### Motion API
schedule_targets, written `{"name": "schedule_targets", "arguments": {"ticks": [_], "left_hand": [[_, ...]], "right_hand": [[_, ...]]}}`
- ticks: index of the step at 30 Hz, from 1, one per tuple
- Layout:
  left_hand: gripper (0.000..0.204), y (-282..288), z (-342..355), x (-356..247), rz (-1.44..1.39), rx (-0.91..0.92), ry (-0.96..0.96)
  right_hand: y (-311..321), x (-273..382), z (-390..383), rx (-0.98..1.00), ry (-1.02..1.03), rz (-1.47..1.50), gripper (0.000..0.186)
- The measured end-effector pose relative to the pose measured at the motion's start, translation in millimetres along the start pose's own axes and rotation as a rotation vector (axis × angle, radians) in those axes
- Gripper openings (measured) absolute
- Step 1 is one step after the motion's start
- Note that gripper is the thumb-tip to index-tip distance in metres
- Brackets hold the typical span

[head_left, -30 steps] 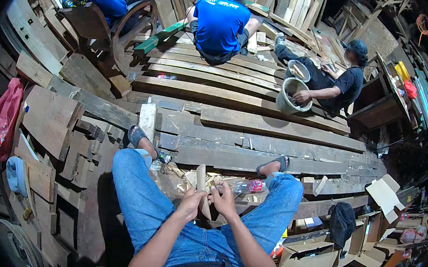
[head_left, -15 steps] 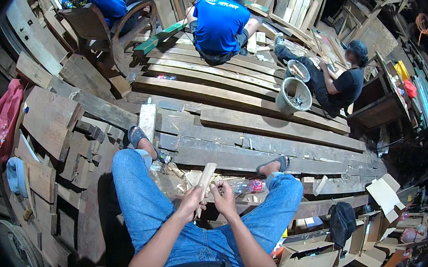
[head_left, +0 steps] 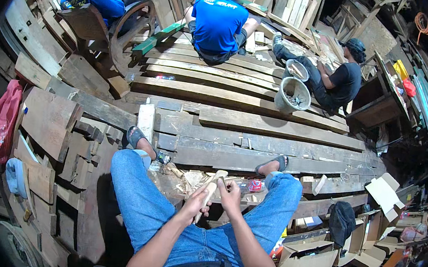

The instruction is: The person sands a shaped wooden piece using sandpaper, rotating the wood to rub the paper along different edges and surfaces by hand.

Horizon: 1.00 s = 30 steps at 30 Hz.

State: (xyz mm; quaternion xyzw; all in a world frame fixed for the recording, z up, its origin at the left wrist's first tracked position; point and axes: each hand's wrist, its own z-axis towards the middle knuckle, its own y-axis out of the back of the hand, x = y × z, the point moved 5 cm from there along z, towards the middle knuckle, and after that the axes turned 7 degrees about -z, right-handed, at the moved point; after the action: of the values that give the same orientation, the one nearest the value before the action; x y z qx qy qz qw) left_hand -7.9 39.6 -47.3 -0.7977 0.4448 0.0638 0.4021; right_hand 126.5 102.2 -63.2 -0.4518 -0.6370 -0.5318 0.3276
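Observation:
My left hand (head_left: pixel 197 204) is closed around a long, pale piece of wood (head_left: pixel 211 189) between my thighs. The wood slants up to the right, its wider end pointing away from me. Close beside that far end is my right hand (head_left: pixel 230 198), its fingers curled together with the thumb forward. Whatever lies in those fingers is too small or hidden to make out. Wood shavings and scraps (head_left: pixel 187 179) lie just beyond my hands, and a clear plastic bottle with a red label (head_left: pixel 256 185) rests to their right.
Long planks (head_left: pixel 276 126) cover the floor ahead. Two pale buckets (head_left: pixel 292 96) stand near a seated person in black (head_left: pixel 343 79). Two people in blue shirts sit farther back. Stacked boards (head_left: pixel 50 118) flank my left; cardboard boxes (head_left: pixel 310 261) and a black bag (head_left: pixel 342 223) lie right.
The wood has tilted further right. My right hand has moved up and slightly right, from beside the wood's middle to near its far end.

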Motion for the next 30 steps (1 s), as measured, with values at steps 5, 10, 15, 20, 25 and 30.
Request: {"name": "schedule_targets", "arguments": {"ticks": [5,10,15,20,25,30], "left_hand": [[0.042,15.0,13.7,5.1,-0.012,-0.114,-0.071],[0.036,14.5,9.1,13.7,-0.005,0.005,-0.015],[0.043,1.0,2.7,6.5,-0.018,-0.071,0.018],[0.052,-8.1,-5.9,1.6,-0.004,0.047,0.038],[0.054,-15.6,-5.7,-2.1,0.007,0.074,-0.015],[0.063,-12.4,-9.4,-5.7,-0.004,0.088,-0.029]], "right_hand": [[-23.8,-9.6,-21.2,0.102,-0.041,-0.042,0.036],[0.1,-0.2,3.9,-0.133,-0.029,-0.11,0.041],[-13.6,-4.6,-7.8,-0.039,0.02,0.008,0.04],[1.8,-6.5,-6.8,-0.122,0.031,-0.074,0.041],[-4.1,-10.3,-2.2,-0.12,0.008,-0.038,0.04],[-2.0,-3.5,-14.3,-0.169,-0.02,-0.185,0.045]]}}
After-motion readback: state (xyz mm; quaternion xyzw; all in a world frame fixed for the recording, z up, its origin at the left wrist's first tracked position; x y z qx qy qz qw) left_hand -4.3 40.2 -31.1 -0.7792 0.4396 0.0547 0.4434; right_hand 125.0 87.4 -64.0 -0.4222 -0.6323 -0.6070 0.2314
